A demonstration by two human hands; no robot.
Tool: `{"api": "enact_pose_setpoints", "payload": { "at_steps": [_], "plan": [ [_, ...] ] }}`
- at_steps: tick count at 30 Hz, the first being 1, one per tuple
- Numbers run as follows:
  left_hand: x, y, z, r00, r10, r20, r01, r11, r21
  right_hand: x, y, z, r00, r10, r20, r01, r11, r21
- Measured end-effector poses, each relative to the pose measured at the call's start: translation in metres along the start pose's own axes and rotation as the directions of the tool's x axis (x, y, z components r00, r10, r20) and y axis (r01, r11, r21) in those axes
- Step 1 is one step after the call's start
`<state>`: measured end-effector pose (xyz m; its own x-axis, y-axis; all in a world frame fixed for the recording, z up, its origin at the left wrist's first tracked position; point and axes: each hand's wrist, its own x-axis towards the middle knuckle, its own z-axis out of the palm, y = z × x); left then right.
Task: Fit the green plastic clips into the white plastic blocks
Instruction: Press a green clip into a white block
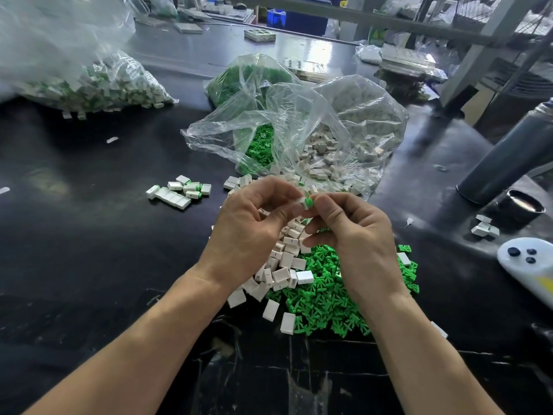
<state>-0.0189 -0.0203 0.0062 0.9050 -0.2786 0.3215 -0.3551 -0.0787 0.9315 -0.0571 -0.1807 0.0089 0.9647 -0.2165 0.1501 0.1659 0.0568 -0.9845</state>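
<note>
Two open bags (pixel 299 121) hold clips (pixel 258 148), blocks (pixel 323 151).

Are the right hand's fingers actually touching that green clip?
Touching. The head view shows the right hand pinching the green clip with its fingers, against the white block held by the left hand.

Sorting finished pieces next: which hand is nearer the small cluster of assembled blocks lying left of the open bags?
Left. The left hand is just right of the assembled blocks; the right hand is farther right, beyond the left hand.
</note>
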Motion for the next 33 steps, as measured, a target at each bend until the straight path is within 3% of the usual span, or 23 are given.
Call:
{"api": "enact_pose_setpoints", "payload": {
  "at_steps": [7, 12, 18, 23, 33],
  "plan": [
    [0.001, 0.002, 0.012, 0.994, 0.107, -0.012, -0.106, 0.992, 0.066, 0.0, 0.005, 0.01, 0.99, 0.118, 0.076, -0.117, 0.993, -0.011],
    [-0.001, 0.001, 0.018, 0.991, 0.131, 0.005, -0.131, 0.988, 0.087, -0.001, 0.006, 0.016, 0.982, 0.187, 0.021, -0.188, 0.982, 0.02],
    [-0.002, 0.002, 0.024, 0.99, 0.142, 0.02, -0.143, 0.987, 0.071, -0.004, 0.001, 0.022, 0.994, 0.107, -0.026, -0.105, 0.99, 0.091],
    [-0.004, 0.005, 0.027, 0.989, 0.145, -0.001, -0.145, 0.989, 0.035, -0.004, 0.002, 0.025, 0.999, -0.008, -0.047, 0.009, 1.0, 0.028],
    [-0.004, 0.005, 0.032, 0.996, 0.091, -0.025, -0.092, 0.993, -0.067, 0.002, 0.005, 0.026, 0.997, -0.064, -0.047, 0.066, 0.997, 0.042]
  ]
}}
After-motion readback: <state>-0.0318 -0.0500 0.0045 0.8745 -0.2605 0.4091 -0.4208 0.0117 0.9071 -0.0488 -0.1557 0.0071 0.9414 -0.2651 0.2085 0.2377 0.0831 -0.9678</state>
